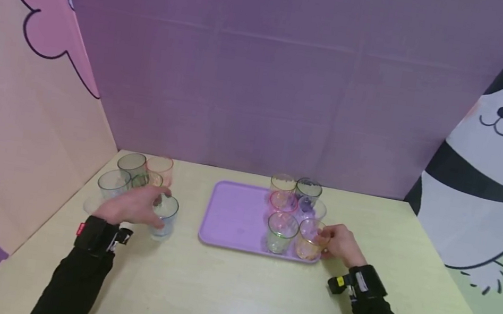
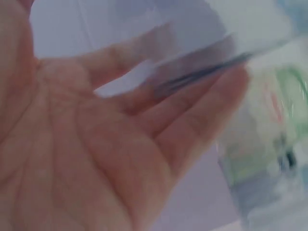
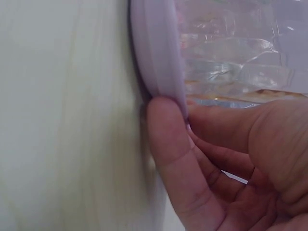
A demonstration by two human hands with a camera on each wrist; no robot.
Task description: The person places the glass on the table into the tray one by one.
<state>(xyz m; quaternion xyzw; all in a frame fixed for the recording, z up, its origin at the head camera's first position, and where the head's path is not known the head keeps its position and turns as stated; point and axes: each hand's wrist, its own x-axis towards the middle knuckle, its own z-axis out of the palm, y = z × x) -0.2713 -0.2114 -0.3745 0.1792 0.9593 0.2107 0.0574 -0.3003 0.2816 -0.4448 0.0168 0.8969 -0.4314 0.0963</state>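
At the left of the table, my left hand point(image 1: 137, 204) grips a clear drinking glass with a bluish tint point(image 1: 166, 220), fingers and thumb around its upper part. In the left wrist view, the fingers point(image 2: 192, 125) stretch out at the glass's dark rim, and the picture is blurred. My right hand point(image 1: 342, 245) is at the near right corner of the purple tray point(image 1: 235, 219). In the right wrist view, a finger and thumb pinch the tray's edge point(image 3: 159, 48). Close beside that hand stands an amber glass point(image 1: 309, 243) on the tray.
A green glass point(image 1: 280, 236), a pink-rimmed glass point(image 1: 282, 202), a dark glass point(image 1: 308, 189) and others fill the tray's right side. Behind my left hand stand a dark green glass point(image 1: 132, 163), a pink glass point(image 1: 160, 167) and a clear one point(image 1: 113, 183). A purple backdrop point(image 1: 244, 70) rises behind the table.
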